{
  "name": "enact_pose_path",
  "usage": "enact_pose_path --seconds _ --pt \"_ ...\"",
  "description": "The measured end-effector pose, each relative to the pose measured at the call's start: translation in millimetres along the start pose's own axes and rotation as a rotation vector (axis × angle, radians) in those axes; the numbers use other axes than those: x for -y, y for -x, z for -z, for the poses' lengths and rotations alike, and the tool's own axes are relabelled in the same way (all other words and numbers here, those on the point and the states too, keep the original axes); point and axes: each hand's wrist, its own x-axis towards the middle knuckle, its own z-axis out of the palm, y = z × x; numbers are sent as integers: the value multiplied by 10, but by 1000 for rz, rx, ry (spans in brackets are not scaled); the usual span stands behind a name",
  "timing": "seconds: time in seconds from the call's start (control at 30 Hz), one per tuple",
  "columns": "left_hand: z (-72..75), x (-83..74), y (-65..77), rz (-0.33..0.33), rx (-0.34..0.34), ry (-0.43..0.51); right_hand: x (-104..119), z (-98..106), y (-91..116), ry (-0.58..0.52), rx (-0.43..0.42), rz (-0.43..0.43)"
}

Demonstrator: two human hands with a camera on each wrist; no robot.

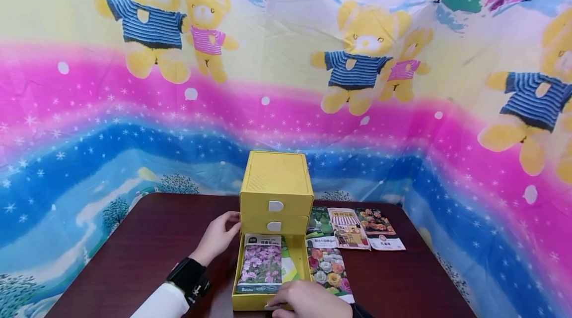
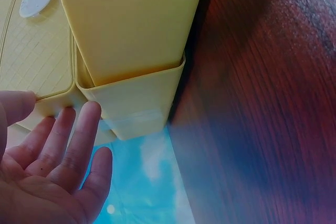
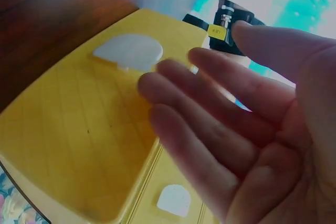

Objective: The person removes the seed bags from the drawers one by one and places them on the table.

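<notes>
A yellow drawer box point(image 1: 278, 171) stands on the table with its lowest drawer point(image 1: 246, 303) pulled out. Inside lie a seed packet with purple flowers point(image 1: 260, 261) and a green-and-white packet point(image 1: 290, 264). My left hand point(image 1: 216, 239) rests its fingertips against the box's left side, the fingers loosely extended in the left wrist view. Over the drawer's front edge is my right hand point(image 1: 310, 299), fingers relaxed and slightly bent close to the white handle point(image 3: 131, 51); nothing is in its grasp. From the head view the right hand covers part of the drawer front.
Right of the box lie several seed packets: one with mixed roses point(image 1: 329, 271), a green one point(image 1: 321, 221), one with a striped awning point(image 1: 348, 228) and one with orange flowers point(image 1: 380, 228). A printed bear curtain point(image 1: 268, 60) hangs behind the dark table point(image 1: 178, 219).
</notes>
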Motion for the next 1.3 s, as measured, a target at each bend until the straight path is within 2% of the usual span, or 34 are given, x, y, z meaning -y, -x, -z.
enact_pose_path --seconds 0.13,0.23,0.3,0.37,0.47,0.63,0.83,1.1,1.3 --pt "4 -8 12 10 7 4 -22 41 -40 14 -120 7" --pt "11 -22 20 12 9 5 -72 64 -78 71 -221 10" --pt "15 -31 24 10 11 3 -123 79 -101 101 -251 0" --pt "13 -34 15 8 13 2 -188 88 -118 117 -235 -17" --pt "9 -32 9 11 14 0 -294 88 -141 102 -152 -22" --pt "0 -21 14 7 9 -1 -452 48 -202 142 -48 43" --pt "-8 -13 10 1 1 0 -540 44 -306 159 16 83" --pt "-21 12 0 5 -1 2 -644 -51 -417 190 93 46" --pt "-20 15 -3 4 -3 6 -676 -72 -432 163 101 45"
